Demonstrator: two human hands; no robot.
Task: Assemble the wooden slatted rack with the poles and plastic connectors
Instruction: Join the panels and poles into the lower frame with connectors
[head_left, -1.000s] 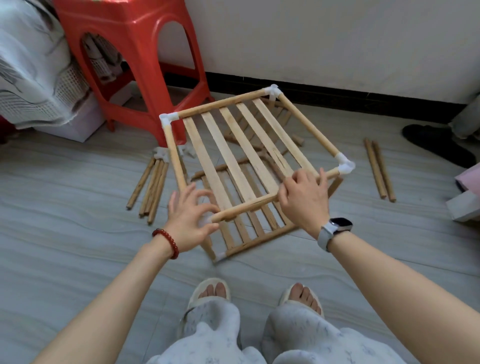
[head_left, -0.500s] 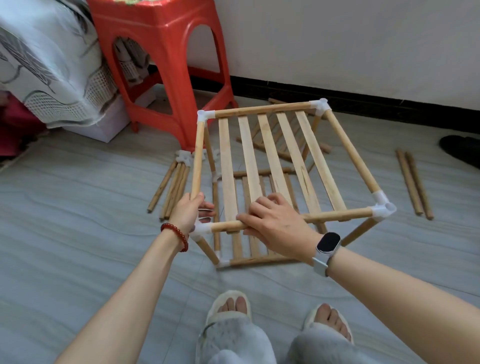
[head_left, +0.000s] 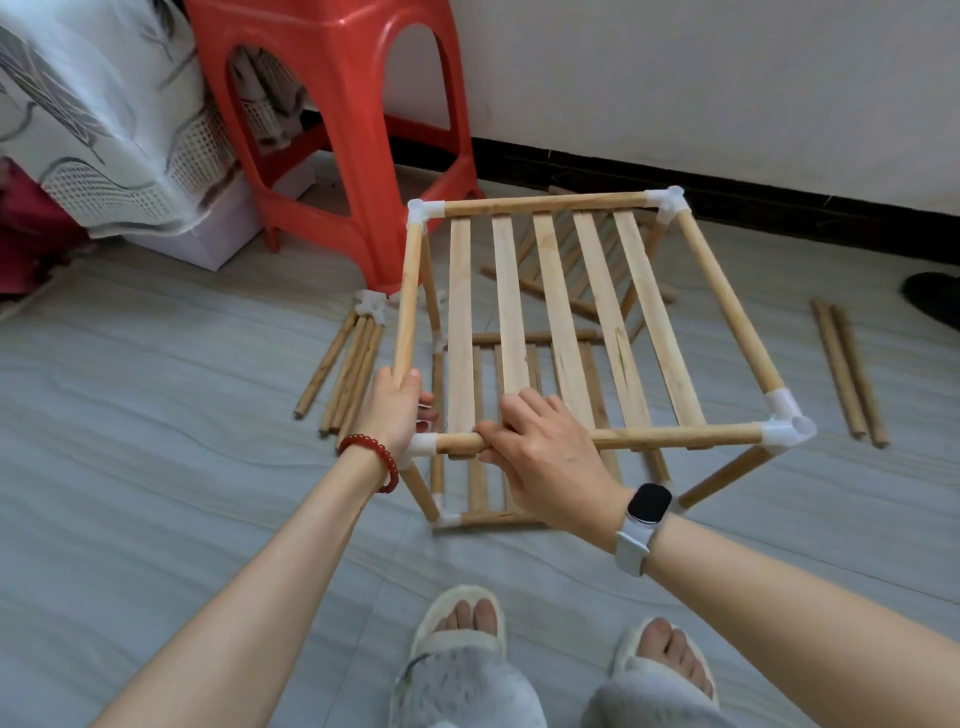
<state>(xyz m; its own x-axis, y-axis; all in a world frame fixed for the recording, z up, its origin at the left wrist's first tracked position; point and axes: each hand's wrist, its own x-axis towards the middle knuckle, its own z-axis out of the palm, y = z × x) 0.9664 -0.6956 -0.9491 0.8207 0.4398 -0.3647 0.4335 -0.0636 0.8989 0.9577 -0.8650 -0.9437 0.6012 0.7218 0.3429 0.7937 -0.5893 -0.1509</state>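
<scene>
We are standing over the pale grey plank-patterned floor, and on it stands the two-tier wooden slatted rack, its square upper shelf of five flat slats tilted up toward us on short legs above a lower slatted shelf that rests on the floor. Behind its far left corner stands the red plastic stool; a loose bundle of round wooden poles lies on the floor to the left of the rack, with a spare white plastic connector at its top end, and a pair of further poles lies well apart on the right. The step in hand looks to us like seating the near-left corner joint. Our left hand is closed around the lower end of the left side pole, just above the white plastic corner connector, and our right hand is curled over the near front pole, fingers wrapped under it beside that same connector. To do this well, we should push each pole straight along its own axis into the socket — no levering — and keep the frame square so the opposite corners do not pop loose. We cannot tell whether the poles are fully home in the socket.
</scene>
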